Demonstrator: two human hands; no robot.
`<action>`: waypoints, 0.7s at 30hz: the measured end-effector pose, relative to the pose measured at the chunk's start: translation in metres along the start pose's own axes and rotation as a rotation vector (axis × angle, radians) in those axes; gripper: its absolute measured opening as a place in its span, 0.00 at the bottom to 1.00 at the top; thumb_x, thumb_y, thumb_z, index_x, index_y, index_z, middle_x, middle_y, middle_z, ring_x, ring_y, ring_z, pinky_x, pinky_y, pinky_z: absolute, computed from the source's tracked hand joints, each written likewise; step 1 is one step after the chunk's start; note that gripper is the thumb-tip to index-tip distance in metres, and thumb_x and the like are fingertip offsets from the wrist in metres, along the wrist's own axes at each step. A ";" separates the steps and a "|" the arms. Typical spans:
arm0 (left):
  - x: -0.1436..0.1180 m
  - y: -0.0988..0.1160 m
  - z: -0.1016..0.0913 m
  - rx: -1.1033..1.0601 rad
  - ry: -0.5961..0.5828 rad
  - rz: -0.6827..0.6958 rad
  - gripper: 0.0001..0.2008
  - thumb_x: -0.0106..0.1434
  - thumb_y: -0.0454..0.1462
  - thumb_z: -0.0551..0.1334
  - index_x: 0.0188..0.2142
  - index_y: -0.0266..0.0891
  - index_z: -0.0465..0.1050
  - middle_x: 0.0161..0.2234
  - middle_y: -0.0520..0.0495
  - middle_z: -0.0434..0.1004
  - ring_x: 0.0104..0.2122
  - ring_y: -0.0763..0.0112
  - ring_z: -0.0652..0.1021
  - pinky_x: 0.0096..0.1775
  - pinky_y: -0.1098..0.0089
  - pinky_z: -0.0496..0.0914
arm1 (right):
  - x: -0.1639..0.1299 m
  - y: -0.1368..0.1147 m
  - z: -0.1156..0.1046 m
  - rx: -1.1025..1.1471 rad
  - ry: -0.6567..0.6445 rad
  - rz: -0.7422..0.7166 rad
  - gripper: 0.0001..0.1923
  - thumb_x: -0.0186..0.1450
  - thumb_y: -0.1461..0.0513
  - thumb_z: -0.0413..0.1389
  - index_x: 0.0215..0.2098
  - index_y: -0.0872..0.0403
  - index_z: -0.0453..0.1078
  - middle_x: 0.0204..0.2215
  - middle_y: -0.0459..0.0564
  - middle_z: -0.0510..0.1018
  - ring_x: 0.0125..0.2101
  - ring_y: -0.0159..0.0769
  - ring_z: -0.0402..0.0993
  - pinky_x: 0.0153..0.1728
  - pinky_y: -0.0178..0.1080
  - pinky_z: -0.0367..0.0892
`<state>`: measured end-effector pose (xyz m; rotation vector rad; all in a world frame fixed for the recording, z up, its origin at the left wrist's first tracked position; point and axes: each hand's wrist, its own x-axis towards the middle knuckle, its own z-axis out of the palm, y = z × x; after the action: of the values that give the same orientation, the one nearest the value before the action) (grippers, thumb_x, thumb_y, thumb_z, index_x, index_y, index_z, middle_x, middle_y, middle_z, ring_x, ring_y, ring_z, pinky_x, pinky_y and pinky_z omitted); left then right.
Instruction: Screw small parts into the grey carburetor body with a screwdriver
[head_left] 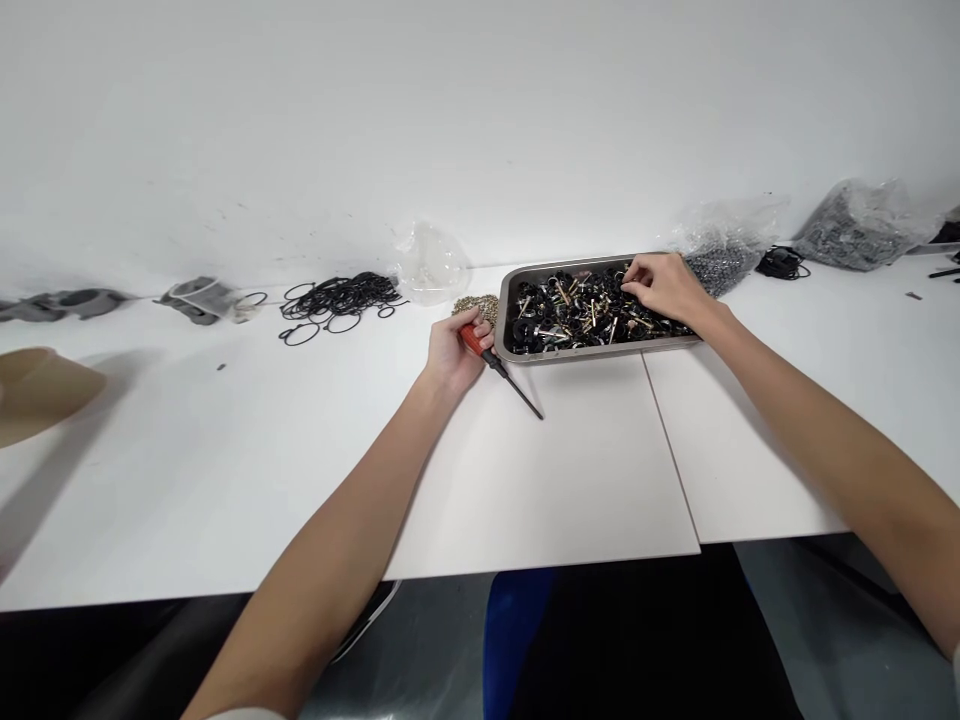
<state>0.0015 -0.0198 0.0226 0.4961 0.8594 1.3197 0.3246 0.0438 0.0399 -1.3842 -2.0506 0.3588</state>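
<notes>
My left hand (454, 352) is closed around the red and black handle of a screwdriver (504, 372), its shaft pointing down and to the right over the table. Just behind that hand lies a pile of small brass-coloured parts (480, 304). A shallow metal tray (592, 351) is heaped with small black and metal parts (577, 308), screws or pins among them. Over the tray's right side, my right hand (664, 285) has its thumb and fingertips pinched together at the heap. Whatever sits between those fingertips is too small to make out.
Black rubber rings (345, 300) lie in a tangle left of a clear plastic bag (431, 265). Bags of dark small parts (855, 228) stand along the wall at right. Grey curved pieces (199, 300) and a beige cylinder (45, 392) are at left. A seam crosses the white tabletop (555, 480).
</notes>
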 end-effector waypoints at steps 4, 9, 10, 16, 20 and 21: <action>0.000 0.000 0.000 0.004 -0.002 0.000 0.14 0.66 0.31 0.56 0.24 0.40 0.58 0.17 0.55 0.57 0.14 0.78 0.62 0.19 0.75 0.63 | -0.002 -0.001 0.000 0.045 0.137 -0.021 0.02 0.68 0.62 0.59 0.36 0.52 0.74 0.35 0.54 0.81 0.37 0.43 0.78 0.43 0.48 0.74; 0.000 0.000 0.000 -0.007 -0.006 0.001 0.13 0.65 0.31 0.56 0.24 0.40 0.58 0.17 0.55 0.57 0.15 0.78 0.63 0.19 0.76 0.63 | -0.006 -0.004 -0.001 0.077 0.175 -0.002 0.11 0.72 0.53 0.55 0.43 0.51 0.73 0.38 0.55 0.80 0.41 0.45 0.79 0.44 0.48 0.74; 0.000 -0.001 0.000 -0.010 -0.007 0.002 0.13 0.65 0.31 0.56 0.24 0.40 0.58 0.17 0.55 0.57 0.15 0.77 0.63 0.18 0.76 0.63 | -0.006 -0.005 -0.001 0.085 0.138 0.007 0.12 0.72 0.52 0.56 0.42 0.51 0.73 0.36 0.55 0.80 0.39 0.45 0.79 0.43 0.48 0.75; 0.000 0.000 0.000 -0.014 -0.006 0.002 0.13 0.65 0.31 0.57 0.25 0.40 0.58 0.17 0.54 0.57 0.15 0.77 0.62 0.18 0.76 0.63 | -0.004 -0.009 -0.002 0.092 0.023 0.016 0.06 0.66 0.57 0.61 0.34 0.52 0.73 0.31 0.53 0.80 0.35 0.43 0.78 0.39 0.47 0.74; 0.000 0.000 0.000 -0.011 -0.006 0.005 0.13 0.65 0.31 0.57 0.24 0.40 0.58 0.17 0.54 0.57 0.15 0.78 0.62 0.19 0.76 0.64 | -0.005 -0.014 -0.004 0.030 -0.018 -0.044 0.03 0.63 0.63 0.61 0.31 0.52 0.74 0.30 0.51 0.81 0.32 0.40 0.76 0.40 0.47 0.72; 0.000 -0.001 0.000 -0.011 -0.006 0.008 0.13 0.65 0.30 0.57 0.24 0.40 0.58 0.17 0.54 0.57 0.15 0.78 0.62 0.19 0.76 0.64 | -0.006 -0.015 -0.004 0.028 -0.027 -0.052 0.03 0.63 0.63 0.61 0.31 0.52 0.74 0.30 0.51 0.80 0.32 0.39 0.75 0.40 0.46 0.72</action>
<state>0.0017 -0.0201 0.0222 0.4954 0.8461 1.3290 0.3177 0.0316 0.0496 -1.3129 -2.0912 0.3844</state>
